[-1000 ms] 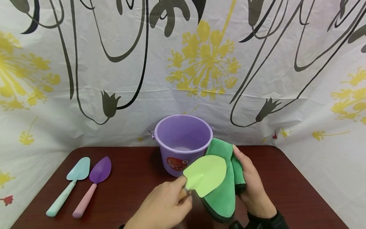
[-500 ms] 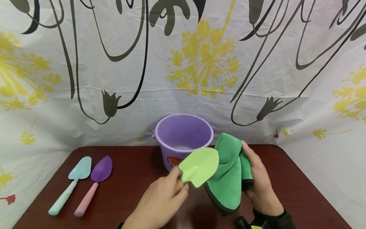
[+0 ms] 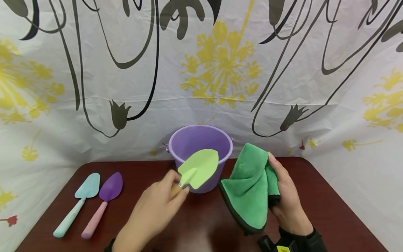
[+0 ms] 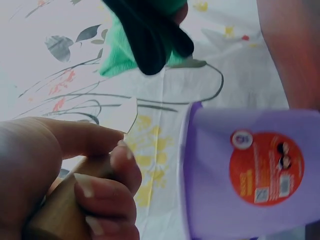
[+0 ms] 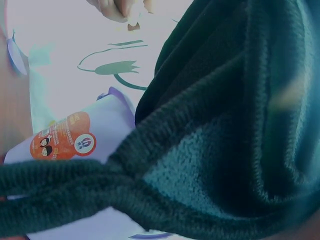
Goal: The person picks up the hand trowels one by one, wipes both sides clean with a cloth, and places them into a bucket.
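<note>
My left hand [image 3: 154,206] grips a small trowel by its wooden handle [image 4: 65,205]. The trowel's light green blade [image 3: 199,168] points up and right, overlapping the front of the purple bucket [image 3: 221,171] in the head view. To the right, my right hand [image 3: 288,196] holds a green cloth [image 3: 248,189] with a dark edge, folded and hanging in loose creases above the table. The cloth's dark-trimmed folds [image 5: 210,165] fill much of the right wrist view, hiding that hand there. In the left wrist view the bucket [image 4: 210,175] shows a round red label.
On the left of the dark red-brown table [image 3: 132,224] lie a trowel with a pale blue blade [image 3: 88,185] and one with a purple blade [image 3: 111,187] and pink handle. Behind the table hangs a white patterned sheet [image 3: 195,87].
My left hand has moved left with the green trowel, whose blade has come away from the cloth to the bucket's front. My right hand has shifted right and slightly up with the cloth.
</note>
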The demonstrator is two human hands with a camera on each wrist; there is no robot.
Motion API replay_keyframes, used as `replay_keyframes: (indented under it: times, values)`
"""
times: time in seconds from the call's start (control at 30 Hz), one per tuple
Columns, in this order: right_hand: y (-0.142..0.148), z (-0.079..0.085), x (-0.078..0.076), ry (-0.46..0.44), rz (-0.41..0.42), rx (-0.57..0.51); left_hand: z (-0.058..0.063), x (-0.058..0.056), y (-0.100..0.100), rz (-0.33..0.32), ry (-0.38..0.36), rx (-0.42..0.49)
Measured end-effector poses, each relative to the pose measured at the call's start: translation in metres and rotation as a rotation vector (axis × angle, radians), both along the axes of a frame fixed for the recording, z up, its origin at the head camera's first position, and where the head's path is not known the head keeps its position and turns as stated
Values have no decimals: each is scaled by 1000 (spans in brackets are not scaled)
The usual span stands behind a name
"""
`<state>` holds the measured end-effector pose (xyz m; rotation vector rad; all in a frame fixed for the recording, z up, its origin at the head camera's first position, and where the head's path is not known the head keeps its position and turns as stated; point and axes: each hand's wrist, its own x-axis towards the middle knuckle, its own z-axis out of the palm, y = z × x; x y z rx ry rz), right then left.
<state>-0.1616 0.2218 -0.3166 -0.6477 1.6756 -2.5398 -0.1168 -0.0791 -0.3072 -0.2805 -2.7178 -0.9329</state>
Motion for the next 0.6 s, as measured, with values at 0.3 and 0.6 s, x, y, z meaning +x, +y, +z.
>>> replay_keyframes:
  times: [0.3,0.6]
  values:
    - [-1,3,3,3,22,-15,25,-9,-7,31,13,-44]
    - [-3,4,4,16,38,-37,28,-20,0,-34,29,-176]
